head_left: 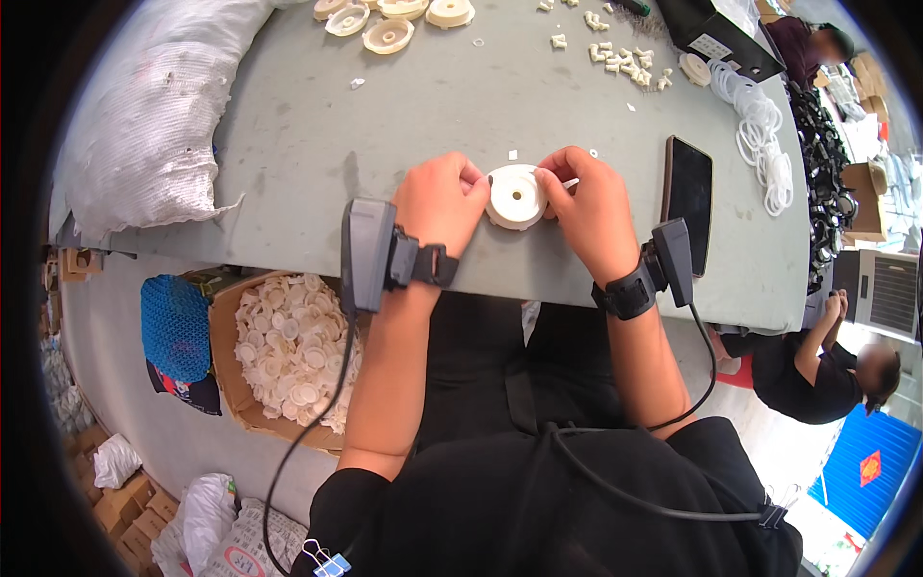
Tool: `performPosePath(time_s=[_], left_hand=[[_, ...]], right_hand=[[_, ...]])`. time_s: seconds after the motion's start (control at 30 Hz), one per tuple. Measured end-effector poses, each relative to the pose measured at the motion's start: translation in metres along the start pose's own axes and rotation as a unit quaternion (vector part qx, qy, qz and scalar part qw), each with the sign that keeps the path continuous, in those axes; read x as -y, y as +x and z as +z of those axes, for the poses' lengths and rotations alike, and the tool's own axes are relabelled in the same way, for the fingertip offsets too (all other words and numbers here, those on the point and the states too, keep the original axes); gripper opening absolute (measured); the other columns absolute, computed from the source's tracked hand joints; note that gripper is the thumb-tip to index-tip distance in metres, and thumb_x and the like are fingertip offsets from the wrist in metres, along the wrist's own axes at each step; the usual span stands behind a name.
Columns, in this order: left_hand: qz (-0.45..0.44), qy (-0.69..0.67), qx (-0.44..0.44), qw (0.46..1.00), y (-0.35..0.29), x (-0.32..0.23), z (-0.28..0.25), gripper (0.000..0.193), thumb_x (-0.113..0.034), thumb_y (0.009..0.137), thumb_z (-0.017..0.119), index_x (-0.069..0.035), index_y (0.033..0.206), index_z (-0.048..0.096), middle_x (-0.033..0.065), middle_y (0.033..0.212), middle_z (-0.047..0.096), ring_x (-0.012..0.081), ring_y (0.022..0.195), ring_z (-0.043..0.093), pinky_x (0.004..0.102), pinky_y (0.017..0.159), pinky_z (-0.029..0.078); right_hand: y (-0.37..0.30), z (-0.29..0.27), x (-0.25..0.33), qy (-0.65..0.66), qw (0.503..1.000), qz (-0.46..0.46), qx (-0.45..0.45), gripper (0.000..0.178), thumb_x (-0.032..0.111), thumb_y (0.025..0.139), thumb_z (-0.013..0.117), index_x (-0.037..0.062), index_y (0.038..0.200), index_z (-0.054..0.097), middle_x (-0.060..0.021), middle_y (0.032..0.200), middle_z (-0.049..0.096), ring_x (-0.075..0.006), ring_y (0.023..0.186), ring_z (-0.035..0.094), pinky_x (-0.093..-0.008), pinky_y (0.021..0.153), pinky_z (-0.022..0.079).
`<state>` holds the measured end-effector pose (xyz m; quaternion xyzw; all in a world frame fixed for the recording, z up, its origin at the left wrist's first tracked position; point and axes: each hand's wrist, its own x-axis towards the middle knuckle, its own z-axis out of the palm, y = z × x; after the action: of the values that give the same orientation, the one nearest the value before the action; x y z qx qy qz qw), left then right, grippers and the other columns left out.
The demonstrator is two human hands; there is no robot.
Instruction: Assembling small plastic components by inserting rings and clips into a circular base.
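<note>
A white round plastic disc [520, 213] with a small centre hole lies on the grey table in front of me. My left hand [437, 200] is closed at its left edge, thumb and fingertips pinched against the rim. On the opposite side my right hand [591, 207] grips the right rim between thumb and bent fingers. Some of the fingertips are hidden behind the disc and the hands. Just beyond the disc, a tiny white square scrap [512, 154] rests on the tabletop.
A white woven sack [154, 125] covers the table's left end. Cream round parts [388, 37] and small white fittings [625, 62] lie farther back. At right are a phone [688, 192] and coiled white tubing [761, 135]. A carton [226, 361] of white discs stands below left.
</note>
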<state>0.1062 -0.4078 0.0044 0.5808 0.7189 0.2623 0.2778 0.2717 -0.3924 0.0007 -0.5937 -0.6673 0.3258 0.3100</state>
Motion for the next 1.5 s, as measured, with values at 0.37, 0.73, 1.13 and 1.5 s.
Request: performPosePath(time_s=[0.37, 0.73, 1.13, 1.5], left_hand=[[0.187, 0.038, -0.101, 0.976, -0.020, 0.001, 0.014, 0.038, -0.031, 0.077, 0.070, -0.009, 0.105, 0.059, 0.0093, 0.099, 0.059, 0.0277, 0.090, 0.057, 0.0391, 0.077, 0.045], [-0.014, 0.206, -0.258, 0.944, 0.028, 0.109, -0.033, 0.056, -0.030, 0.079, 0.066, -0.018, 0.131, 0.048, 0.0072, 0.127, 0.049, 0.0317, 0.117, 0.045, 0.0486, 0.095, 0.035], [0.168, 0.006, -0.296, 0.940, 0.026, 0.057, -0.032, 0.047, -0.014, 0.077, 0.065, -0.009, 0.122, 0.053, 0.0146, 0.122, 0.052, 0.0322, 0.115, 0.048, 0.0434, 0.097, 0.037], [0.100, 0.298, -0.266, 0.911, 0.175, 0.046, -0.013, 0.047, -0.029, 0.076, 0.068, -0.015, 0.119, 0.054, 0.0124, 0.124, 0.051, 0.0324, 0.114, 0.048, 0.0464, 0.093, 0.042]], right_hand=[[0.002, -0.025, 0.003, 0.136, 0.987, 0.061, 0.065, 0.010, 0.009, 0.084, 0.062, 0.0005, 0.088, 0.059, -0.0061, 0.065, 0.059, -0.0115, 0.054, 0.058, -0.0262, 0.047, 0.043], [0.093, -0.215, -0.173, -0.217, 0.923, 0.095, -0.302, 0.037, 0.028, 0.078, 0.068, 0.0062, 0.108, 0.062, -0.0175, 0.100, 0.065, -0.0299, 0.091, 0.063, -0.0401, 0.080, 0.049], [0.100, -0.194, -0.183, -0.286, 0.913, 0.076, -0.281, 0.019, 0.023, 0.082, 0.063, 0.0070, 0.091, 0.067, -0.0139, 0.089, 0.066, -0.0328, 0.087, 0.062, -0.0424, 0.076, 0.048], [0.106, -0.206, -0.209, -0.375, 0.875, 0.068, -0.300, 0.022, 0.023, 0.080, 0.064, 0.0025, 0.088, 0.064, -0.0190, 0.087, 0.065, -0.0370, 0.086, 0.061, -0.0441, 0.078, 0.048]])
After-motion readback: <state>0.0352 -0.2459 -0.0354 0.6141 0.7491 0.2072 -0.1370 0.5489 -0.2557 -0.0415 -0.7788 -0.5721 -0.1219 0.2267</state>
